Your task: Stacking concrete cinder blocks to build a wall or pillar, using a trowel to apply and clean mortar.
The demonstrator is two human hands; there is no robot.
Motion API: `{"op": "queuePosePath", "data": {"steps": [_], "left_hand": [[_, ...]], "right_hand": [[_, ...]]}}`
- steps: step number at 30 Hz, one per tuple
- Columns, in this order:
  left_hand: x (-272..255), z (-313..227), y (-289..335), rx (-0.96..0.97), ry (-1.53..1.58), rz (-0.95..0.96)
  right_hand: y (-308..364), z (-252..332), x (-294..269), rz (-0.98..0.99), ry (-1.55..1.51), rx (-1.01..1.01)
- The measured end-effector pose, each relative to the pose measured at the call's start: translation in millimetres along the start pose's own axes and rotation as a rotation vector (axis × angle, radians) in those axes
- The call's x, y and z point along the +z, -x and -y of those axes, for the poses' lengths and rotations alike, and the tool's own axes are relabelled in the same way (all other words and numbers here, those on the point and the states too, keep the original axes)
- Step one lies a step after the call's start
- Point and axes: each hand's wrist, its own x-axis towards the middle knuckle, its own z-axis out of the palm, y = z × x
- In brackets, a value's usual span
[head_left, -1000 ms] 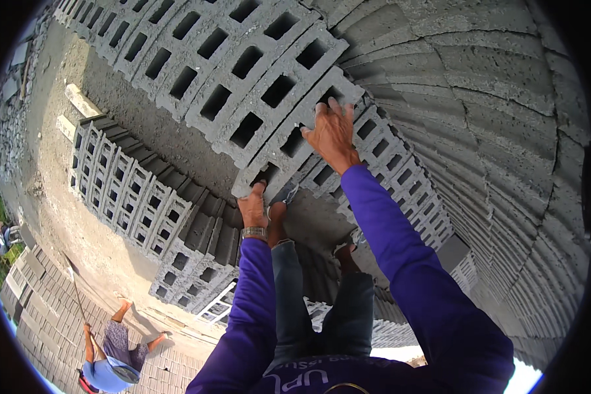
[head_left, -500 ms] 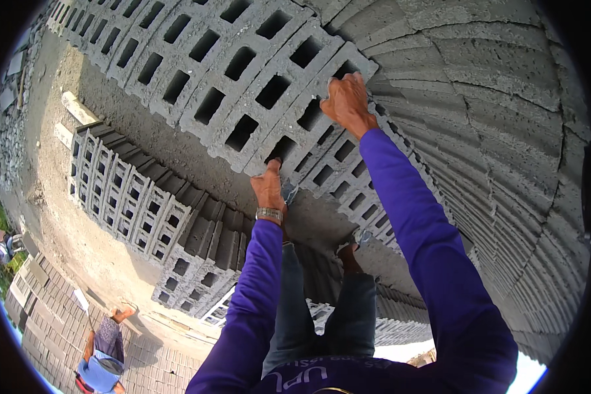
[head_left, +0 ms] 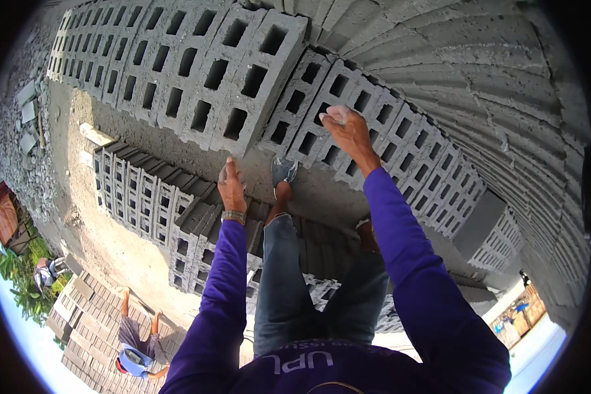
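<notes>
A long row of grey hollow concrete blocks, holes facing me, runs to the upper left, ending in an end block (head_left: 251, 98). My left hand (head_left: 232, 189), with a watch at its wrist, is just below the end block's lower corner. Its fingers stretch upward and it holds nothing; whether a fingertip touches the block I cannot tell. My right hand (head_left: 349, 133) is over the lower row of blocks (head_left: 391, 148) to the right, fingers loosely bent and apart, nothing in them.
Another stack of hollow blocks (head_left: 134, 197) stands at the left, beyond a strip of ground. Stacked concrete pieces form a tall wall (head_left: 479, 85) on the right. A person in blue (head_left: 134, 358) is by stacked pavers (head_left: 88, 328) at the lower left. My feet are between the rows.
Both hands have let go of the end block, where their fingers were at its holes. My left hand has moved down and left. The view has shifted, showing more of the lower row.
</notes>
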Motion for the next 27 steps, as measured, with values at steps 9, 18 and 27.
{"op": "queuePosePath", "data": {"steps": [9,18,27], "left_hand": [[81.0,107.3,101.2,0.153,-0.498,0.181],[343.0,242.7,226.3,0.787,-1.069,1.068],[495.3,367.6,301.6,1.843,-1.483,1.115]], "right_hand": [[266.7,-318.0,-34.2,0.027,-0.125,0.625],[320.8,-436.0,-35.9,-0.614,-1.199,0.600],[330.3,-466.5,-88.8,-0.701,-1.031,0.774]]}}
